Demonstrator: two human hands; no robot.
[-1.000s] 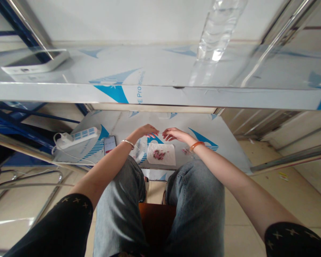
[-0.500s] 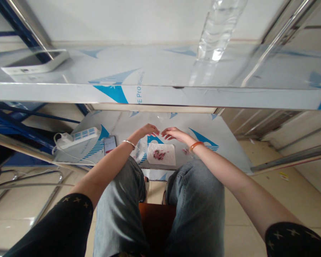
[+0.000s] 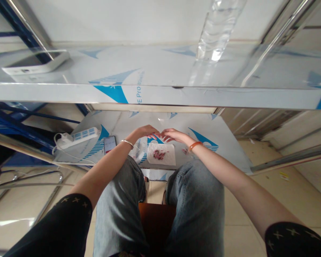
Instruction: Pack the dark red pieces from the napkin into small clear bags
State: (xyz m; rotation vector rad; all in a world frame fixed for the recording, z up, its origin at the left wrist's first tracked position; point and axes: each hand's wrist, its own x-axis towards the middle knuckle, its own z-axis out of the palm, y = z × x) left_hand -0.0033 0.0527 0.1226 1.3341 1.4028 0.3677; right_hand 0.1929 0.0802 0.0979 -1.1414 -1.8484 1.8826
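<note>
Above the lower shelf, my left hand [image 3: 150, 131] and my right hand [image 3: 173, 134] meet at the fingertips. Thumb and forefinger look pinched on each hand, and whatever lies between them is too small to make out. Just below them a white tissue [image 3: 169, 160] is spread flat, with a heap of small dark red pieces [image 3: 158, 154] on its left part. A few more reddish bits [image 3: 185, 151] lie right of the tissue, near my right wrist. My left wrist wears a silvery bangle, my right an orange-brown one.
A white power strip [image 3: 81, 136] with a cord and a phone [image 3: 110, 144] lie left on the lower shelf [image 3: 224, 142]. The upper shelf [image 3: 160, 94] juts out above, carrying a clear plastic bottle [image 3: 216, 35] and a white-edged device [image 3: 36, 62].
My left hand has turned more palm-down, and its fingertips have come to meet those of my right hand. My right hand has barely shifted. The tissue and red pieces stay put.
</note>
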